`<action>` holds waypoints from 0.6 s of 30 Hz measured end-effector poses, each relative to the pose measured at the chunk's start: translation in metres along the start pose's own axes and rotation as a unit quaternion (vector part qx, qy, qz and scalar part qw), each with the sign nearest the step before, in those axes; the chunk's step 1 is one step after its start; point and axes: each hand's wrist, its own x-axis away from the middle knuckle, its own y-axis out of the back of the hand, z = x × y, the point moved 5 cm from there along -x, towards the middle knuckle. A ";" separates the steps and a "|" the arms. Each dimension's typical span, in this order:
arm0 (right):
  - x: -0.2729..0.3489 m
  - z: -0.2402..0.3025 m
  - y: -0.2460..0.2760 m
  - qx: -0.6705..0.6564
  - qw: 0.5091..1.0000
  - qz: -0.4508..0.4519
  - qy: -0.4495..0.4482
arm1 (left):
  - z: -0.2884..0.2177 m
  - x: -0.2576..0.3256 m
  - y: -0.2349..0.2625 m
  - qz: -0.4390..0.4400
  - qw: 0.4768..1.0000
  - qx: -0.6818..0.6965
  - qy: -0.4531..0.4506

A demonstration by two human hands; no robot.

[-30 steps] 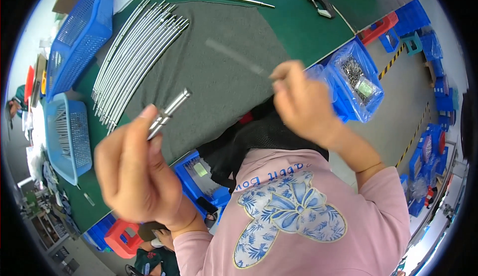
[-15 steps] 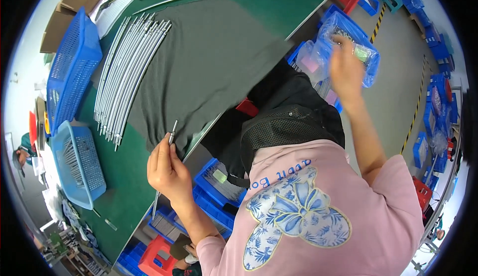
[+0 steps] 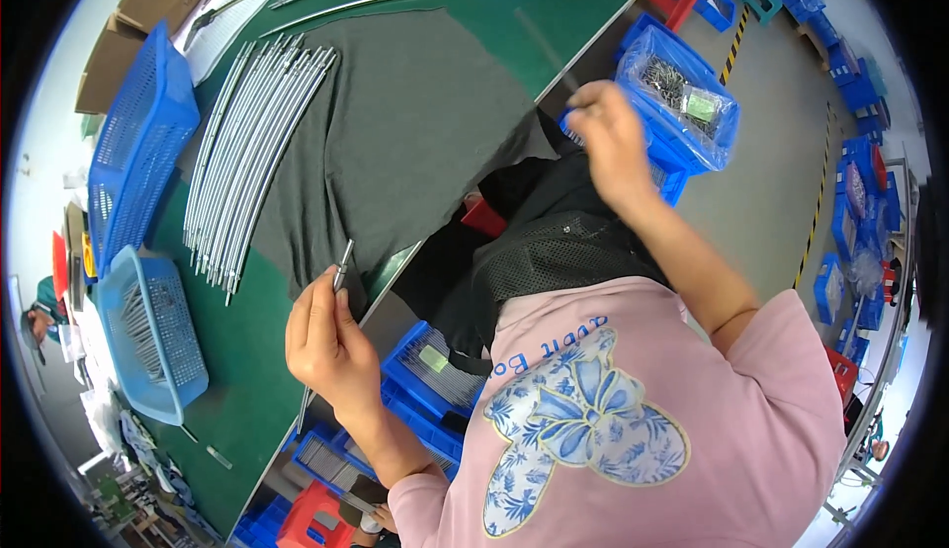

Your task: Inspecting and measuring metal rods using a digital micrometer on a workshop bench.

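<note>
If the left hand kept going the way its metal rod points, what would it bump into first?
Probably the grey cloth on the green table. The left hand points its metal rod up over the cloth's edge, though height is unclear.

The right hand (image 3: 605, 133) now lifts away from the blue bin of small metal parts (image 3: 682, 103), apparently pinching a thin, blurred rod. The left hand (image 3: 331, 336) keeps its short metal tube (image 3: 341, 266) upright.
</note>
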 end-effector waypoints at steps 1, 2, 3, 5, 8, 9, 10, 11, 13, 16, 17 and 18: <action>0.004 -0.003 -0.011 -0.031 0.999 0.011 0.005 | -0.005 -0.003 -0.001 -0.006 1.000 0.003 -0.019; 0.006 -0.007 -0.024 -0.050 0.999 0.002 -0.017 | -0.011 -0.007 -0.002 -0.003 1.000 0.002 -0.019; 0.004 -0.009 -0.030 -0.049 0.997 0.026 -0.053 | -0.021 -0.013 -0.006 0.012 0.999 0.004 -0.034; -0.001 -0.013 -0.034 -0.050 0.993 0.054 -0.090 | -0.040 -0.025 -0.019 0.025 0.996 0.018 -0.080; -0.012 -0.015 -0.028 -0.141 0.987 0.041 -0.064 | -0.068 -0.043 -0.041 0.040 0.992 0.042 -0.115; -0.019 -0.010 -0.020 -0.117 0.990 0.041 -0.061 | -0.072 -0.047 -0.051 0.052 0.991 0.041 -0.114; -0.025 -0.006 -0.014 -0.092 0.993 0.041 -0.059 | -0.076 -0.051 -0.063 0.052 0.991 0.033 -0.119; -0.030 -0.005 -0.009 -0.100 0.991 0.046 -0.075 | -0.082 -0.055 -0.074 0.067 0.990 0.031 -0.117; -0.034 -0.005 -0.002 -0.097 0.991 0.056 -0.075 | -0.091 -0.060 -0.097 0.084 0.989 0.032 -0.118; -0.035 -0.001 0.013 -0.127 0.980 0.108 -0.106 | -0.097 -0.063 -0.119 0.087 0.991 0.007 -0.100; -0.032 -0.003 0.016 -0.157 0.967 0.147 -0.136 | -0.100 -0.064 -0.123 0.095 0.992 -0.012 -0.084; -0.029 -0.006 0.019 -0.156 0.965 0.152 -0.143 | -0.101 -0.066 -0.128 0.101 0.992 -0.013 -0.077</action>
